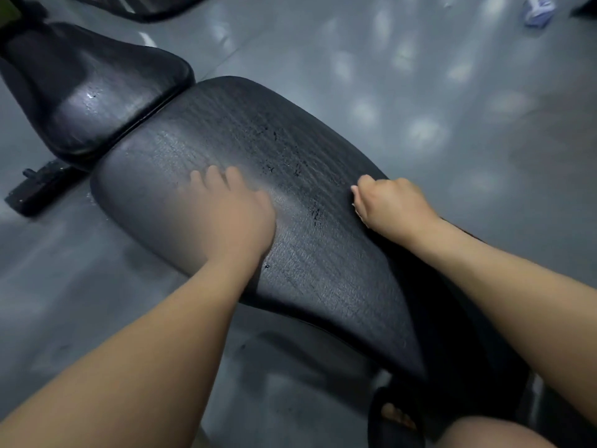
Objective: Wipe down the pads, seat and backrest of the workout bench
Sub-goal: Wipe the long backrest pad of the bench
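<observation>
The long black backrest [290,221] of the bench runs from the lower right up to the middle, with wet streaks and drops on its cracked surface. The black seat pad [93,88] adjoins its far end at the upper left and also shines wet. My left hand [232,211] lies palm down on the backrest's left half and is blurred by motion; I cannot tell whether a cloth is under it. My right hand [391,202] grips the backrest's right edge, fingers curled over it.
Glossy grey floor surrounds the bench. A black frame foot [38,185] sticks out at the left under the seat. A crumpled blue-and-white item [538,11] lies on the floor at the top right. My foot in a black sandal [395,415] stands below the backrest.
</observation>
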`<state>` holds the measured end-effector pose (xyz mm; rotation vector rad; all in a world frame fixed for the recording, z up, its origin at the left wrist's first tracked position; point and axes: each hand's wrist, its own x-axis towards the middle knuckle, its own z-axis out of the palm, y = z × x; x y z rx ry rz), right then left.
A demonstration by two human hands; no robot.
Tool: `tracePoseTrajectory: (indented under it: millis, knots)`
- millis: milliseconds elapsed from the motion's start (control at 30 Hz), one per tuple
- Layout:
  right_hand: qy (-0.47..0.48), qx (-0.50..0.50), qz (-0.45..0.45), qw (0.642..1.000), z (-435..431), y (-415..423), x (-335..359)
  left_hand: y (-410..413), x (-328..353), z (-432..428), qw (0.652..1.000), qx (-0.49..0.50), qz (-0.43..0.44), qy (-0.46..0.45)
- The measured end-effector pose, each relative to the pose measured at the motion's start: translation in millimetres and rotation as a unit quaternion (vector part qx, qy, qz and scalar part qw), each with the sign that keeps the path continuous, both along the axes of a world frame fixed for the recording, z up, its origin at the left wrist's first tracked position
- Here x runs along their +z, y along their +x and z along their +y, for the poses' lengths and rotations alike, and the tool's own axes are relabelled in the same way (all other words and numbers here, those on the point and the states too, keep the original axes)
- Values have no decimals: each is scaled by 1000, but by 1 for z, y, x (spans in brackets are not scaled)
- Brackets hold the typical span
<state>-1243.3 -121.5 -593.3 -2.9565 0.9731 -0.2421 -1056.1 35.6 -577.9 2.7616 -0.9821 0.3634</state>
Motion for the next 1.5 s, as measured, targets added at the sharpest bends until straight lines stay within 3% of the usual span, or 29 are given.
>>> tracePoseTrajectory:
  millis: [233, 567, 800, 933, 1200, 1367, 1500]
  knots:
    - [-7, 23, -22, 999, -21, 78, 19, 2, -2, -5, 1000, 12, -13, 10]
    - [-11, 94, -103, 990, 41, -37, -22, 1, -1, -4, 1000, 8, -15, 8]
    - [-55, 162, -133, 976, 62, 11, -16, 1, 1, -4, 1000, 8, -5, 8]
    - [-54, 149, -136, 978, 67, 12, -13, 0, 1, -4, 1000, 8, 2, 14]
    - [-73, 148, -103, 981, 64, -102, -25, 0, -1, -2, 1000, 2, -2, 3]
    - [-36, 93, -67, 993, 42, -70, -10, 1, 0, -1, 1000, -1, -4, -1]
    - [50, 30, -82, 995, 14, -22, 2, 3, 0, -2, 1000, 3, -4, 0]
